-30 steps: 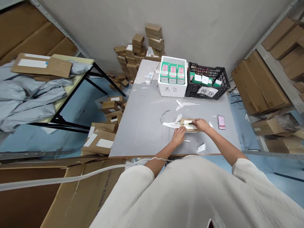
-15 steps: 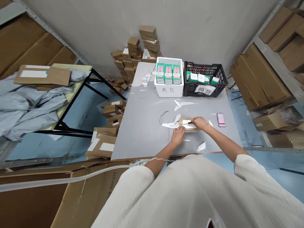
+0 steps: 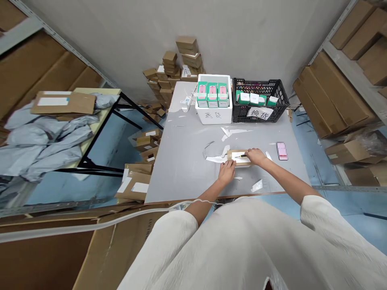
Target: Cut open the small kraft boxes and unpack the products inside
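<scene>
Head view, over the smooth grey table (image 3: 181, 161): what is the left hand (image 3: 226, 171) doing, from where you're standing?

It is laying its fingers over the near-left corner of a small, oblong, brown cardboard box with a white label on top (image 3: 241, 163). Whether it is gripping that corner or only pressing on it, I can't tell.

And the right hand (image 3: 255, 156)?

That one is gripping a slim, dark-handled tool with a yellowish part (image 3: 241, 156), over the box's right end. The tool is pointing left across the label; I can't make out whether the tip is touching it.

So how is the box lying?

Flat on the table, directly between the hands, its long axis running left to right across the person's front. Both hands are sitting right at it, so neither is nearer. The tool is following roughly that same axis towards the left fingers, and I'd judge that line is what counts.

What else is lying around?

Ragged white paper scraps (image 3: 215, 159) are lying just left of the box, beyond the left hand. A flat, pink-screened phone (image 3: 281, 151) is lying apart, right of the right hand. Well beyond both, a white rectangular bin (image 3: 214, 119) is standing beside a black lattice plastic crate (image 3: 279, 114).
</scene>
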Demonstrator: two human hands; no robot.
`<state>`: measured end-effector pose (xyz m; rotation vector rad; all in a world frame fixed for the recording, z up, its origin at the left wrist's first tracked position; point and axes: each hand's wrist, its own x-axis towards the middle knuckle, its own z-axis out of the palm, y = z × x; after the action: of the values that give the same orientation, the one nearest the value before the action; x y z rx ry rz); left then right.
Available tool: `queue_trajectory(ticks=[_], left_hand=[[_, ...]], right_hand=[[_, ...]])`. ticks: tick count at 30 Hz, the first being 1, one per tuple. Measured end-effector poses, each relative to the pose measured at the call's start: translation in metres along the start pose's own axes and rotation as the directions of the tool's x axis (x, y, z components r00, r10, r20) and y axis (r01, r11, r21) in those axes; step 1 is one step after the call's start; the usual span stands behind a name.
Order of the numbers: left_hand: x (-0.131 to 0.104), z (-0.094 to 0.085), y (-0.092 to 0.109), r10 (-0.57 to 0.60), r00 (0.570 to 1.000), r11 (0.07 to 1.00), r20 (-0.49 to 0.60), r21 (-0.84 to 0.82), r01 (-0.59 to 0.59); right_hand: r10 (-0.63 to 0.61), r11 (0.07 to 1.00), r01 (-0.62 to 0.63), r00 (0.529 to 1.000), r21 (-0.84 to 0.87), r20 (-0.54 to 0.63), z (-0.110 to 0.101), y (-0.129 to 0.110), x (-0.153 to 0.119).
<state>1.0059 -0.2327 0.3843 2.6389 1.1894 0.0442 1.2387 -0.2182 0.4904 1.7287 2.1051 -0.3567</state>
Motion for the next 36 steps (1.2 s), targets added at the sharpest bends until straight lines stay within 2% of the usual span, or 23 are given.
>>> queue_trajectory(ticks=[6,17,23,27,31,34,36], left_hand=[[-0.002,0.002,0.000,-0.001,1.000,1.000,0.003,0.006,0.001],[0.002,0.001,0.007,-0.016,1.000,1.000,0.016,0.027,0.016],[0.009,-0.002,0.015,-0.064,0.998,0.996,0.014,0.059,0.063],[0.032,-0.011,0.027,-0.036,0.998,0.998,0.042,0.058,0.034],[0.066,-0.017,0.045,0.080,0.986,0.995,0.144,0.042,-0.087],[0.083,-0.015,0.052,0.089,0.968,0.992,0.234,0.065,-0.107],[0.088,-0.012,0.053,0.088,0.965,0.990,0.249,0.082,-0.112]], right_hand=[[0.015,1.000,-0.016,1.000,0.019,0.018,0.003,0.019,-0.010],[0.108,0.991,-0.110,0.994,0.076,0.024,0.030,0.084,-0.045],[0.147,0.963,-0.127,0.987,0.237,-0.067,0.051,0.125,-0.075],[0.222,0.899,-0.161,0.969,0.406,-0.107,0.077,0.150,-0.091],[0.245,0.810,-0.136,0.962,0.571,-0.120,0.106,0.145,-0.095],[0.245,0.729,-0.121,0.965,0.674,-0.092,0.122,0.130,-0.093],[0.241,0.678,-0.123,0.969,0.724,-0.061,0.128,0.121,-0.090]])
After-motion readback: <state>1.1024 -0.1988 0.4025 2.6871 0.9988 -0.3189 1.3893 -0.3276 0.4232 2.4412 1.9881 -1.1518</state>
